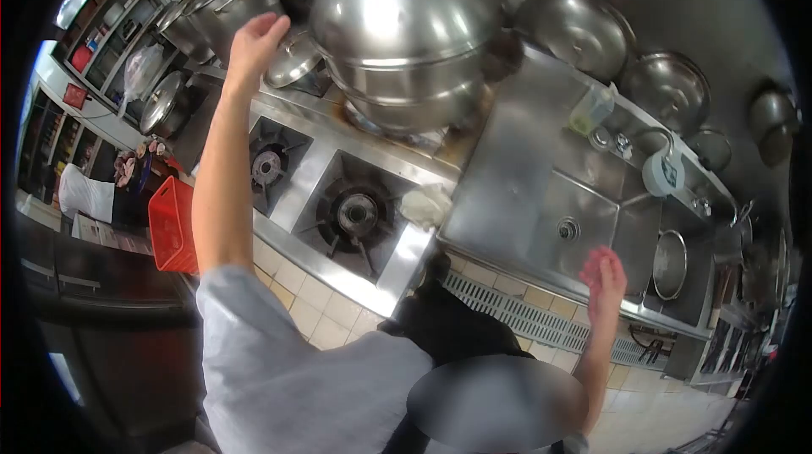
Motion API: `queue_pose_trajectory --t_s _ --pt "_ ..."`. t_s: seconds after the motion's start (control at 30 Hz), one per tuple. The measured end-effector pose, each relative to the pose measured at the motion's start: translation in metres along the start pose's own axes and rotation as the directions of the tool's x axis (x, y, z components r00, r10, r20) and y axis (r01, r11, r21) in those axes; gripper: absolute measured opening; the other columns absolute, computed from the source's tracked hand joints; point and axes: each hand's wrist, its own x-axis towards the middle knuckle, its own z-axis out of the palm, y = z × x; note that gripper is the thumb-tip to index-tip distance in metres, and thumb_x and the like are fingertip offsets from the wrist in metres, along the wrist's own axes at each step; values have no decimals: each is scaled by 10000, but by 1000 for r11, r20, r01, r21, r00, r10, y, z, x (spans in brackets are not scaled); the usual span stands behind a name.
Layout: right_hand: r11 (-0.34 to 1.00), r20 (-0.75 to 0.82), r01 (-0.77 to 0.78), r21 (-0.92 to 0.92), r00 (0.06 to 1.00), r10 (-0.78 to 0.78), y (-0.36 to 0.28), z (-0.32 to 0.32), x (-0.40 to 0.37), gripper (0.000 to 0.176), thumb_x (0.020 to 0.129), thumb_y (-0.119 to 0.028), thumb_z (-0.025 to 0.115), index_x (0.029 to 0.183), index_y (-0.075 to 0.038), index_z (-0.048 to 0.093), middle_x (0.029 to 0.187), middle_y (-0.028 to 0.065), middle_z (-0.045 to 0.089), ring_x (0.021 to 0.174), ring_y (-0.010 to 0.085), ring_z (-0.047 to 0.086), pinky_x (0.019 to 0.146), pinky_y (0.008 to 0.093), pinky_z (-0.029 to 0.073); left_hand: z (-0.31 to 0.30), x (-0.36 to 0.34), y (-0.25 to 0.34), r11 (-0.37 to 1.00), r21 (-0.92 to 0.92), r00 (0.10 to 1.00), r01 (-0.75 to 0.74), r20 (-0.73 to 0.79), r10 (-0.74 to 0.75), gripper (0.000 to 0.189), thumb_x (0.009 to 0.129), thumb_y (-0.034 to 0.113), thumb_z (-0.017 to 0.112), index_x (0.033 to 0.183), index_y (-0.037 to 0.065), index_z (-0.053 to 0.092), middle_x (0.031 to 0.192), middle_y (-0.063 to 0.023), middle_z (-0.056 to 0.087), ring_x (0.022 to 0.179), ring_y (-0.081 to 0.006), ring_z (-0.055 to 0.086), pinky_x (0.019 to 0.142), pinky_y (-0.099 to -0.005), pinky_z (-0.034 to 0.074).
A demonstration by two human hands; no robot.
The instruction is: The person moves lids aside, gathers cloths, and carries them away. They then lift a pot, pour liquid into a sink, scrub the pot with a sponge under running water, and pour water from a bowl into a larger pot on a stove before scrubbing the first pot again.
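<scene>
My left hand is raised at the upper left, beside a small lidded pot and left of the large domed steel steamer. Its fingers are slightly bent with a gap between them, and nothing shows in them. Over the front edge of the steel sink, my right hand hangs with its fingers curled together, and no object is visible in it. A pale cloth lies at the right of the stove burner.
Tall pots stand at the upper left, above a red basket. Large steel bowls lean against the back wall. A clear jug and a white ladle-like vessel are by the taps. A strainer lies at the sink's right.
</scene>
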Motion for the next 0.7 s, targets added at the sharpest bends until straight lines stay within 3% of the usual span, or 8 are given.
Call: queue_pose_trajectory --t_s 0.07,0.2,0.3,0.4,0.47,0.57,0.6,0.7 --pt "997 69 49 -62 997 -45 -40 48 43 388 1021 -244 599 1362 -66 542 1233 81 639 935 134 641 757 305 557 9 45 -1 987 -130 994 96 -48 -103 762 886 471 736 1430 -9 506 1349 -137 601 1157 -222 582 941 -367 485" --pt "983 141 131 -126 983 -113 -108 162 111 478 1036 -257 568 1461 -70 451 1351 102 569 941 139 642 738 304 564 31 146 -64 961 -189 958 202 -167 -235 828 836 454 796 1429 -32 484 1151 -110 670 929 -212 650 841 -335 511" --pt "978 246 190 -86 955 -164 -136 231 153 534 1039 -304 560 1500 -80 409 1397 109 537 948 148 640 731 309 566 57 178 -84 946 -148 939 289 -146 -310 866 809 489 812 1426 -21 484 1042 -74 665 875 -168 637 755 -333 498" --pt "984 303 175 -26 940 -159 -155 293 181 533 1037 -344 555 1487 -86 436 1355 82 555 942 150 634 718 302 561 82 195 -96 890 -293 930 350 -2 -366 807 789 467 841 1361 -6 525 993 -61 654 857 -140 628 689 -335 483" --pt "988 334 149 43 930 -154 -152 314 201 525 1035 -354 555 1475 -84 458 1285 54 563 917 145 624 701 291 553 83 202 -105 863 -335 922 378 56 -383 768 794 443 849 1321 -20 537 980 -81 651 848 -179 629 690 -372 510" --pt "985 345 164 53 923 -172 -150 329 216 501 1034 -348 556 1453 -81 491 1112 3 555 860 123 596 670 274 537 93 215 -125 683 -614 896 397 98 -433 474 797 387 867 1011 33 637 765 5 563 640 -128 525 572 -289 473" --pt "985 368 149 91 914 -172 -150 324 223 502 1032 -343 562 1454 -80 490 1096 0 552 854 119 592 672 273 535 97 205 -111 673 -650 892 353 15 -452 457 792 347 877 1013 24 641 780 -2 550 692 -141 539 597 -300 496" --pt "983 393 126 132 904 -169 -143 320 228 511 1023 -304 592 1463 -72 473 1161 9 572 877 116 598 695 259 515 98 197 -116 615 -688 884 385 83 -460 493 816 394 847 1056 14 645 858 -52 603 751 -194 568 658 -365 536"
